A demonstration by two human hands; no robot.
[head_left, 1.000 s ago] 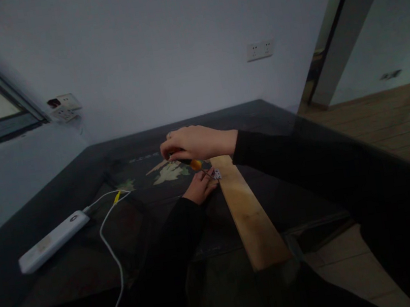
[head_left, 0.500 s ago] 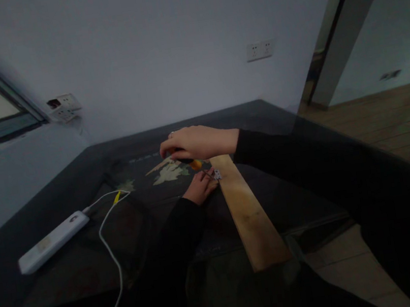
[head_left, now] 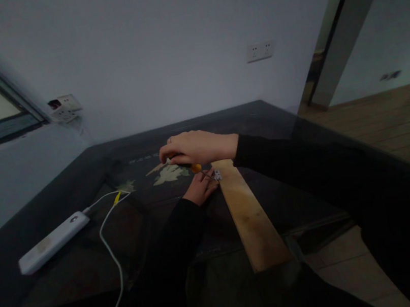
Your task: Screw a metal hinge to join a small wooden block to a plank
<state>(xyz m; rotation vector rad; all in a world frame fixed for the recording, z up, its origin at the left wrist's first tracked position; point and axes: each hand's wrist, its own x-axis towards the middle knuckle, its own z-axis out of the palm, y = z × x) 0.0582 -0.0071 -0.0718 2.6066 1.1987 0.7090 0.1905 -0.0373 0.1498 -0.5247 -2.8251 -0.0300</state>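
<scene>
My right hand (head_left: 196, 145) is closed around the handle of a screwdriver (head_left: 196, 168) with a black and yellow grip. Its thin shaft slants down to a small metal hinge (head_left: 218, 174) at the left edge of a wooden board (head_left: 250, 213). My left hand (head_left: 200, 187) lies low beside that edge, its fingertips pressing the hinge against the board. The screwdriver's tip meets the hinge area, but the exact contact is too small to make out. Lengthwise, the board runs from under my right wrist to the table's near edge.
A white power strip (head_left: 54, 242) lies on the dark table (head_left: 154, 222) at left, its white cable (head_left: 115, 262) trailing over the front edge. A pale leaf-like patch (head_left: 171, 173) shows beyond my left hand. Wall sockets (head_left: 259, 51) are at the back.
My right hand and the screwdriver handle have dipped slightly, and the handle tilts flatter. My left hand, the hinge and the board have stayed in place.
</scene>
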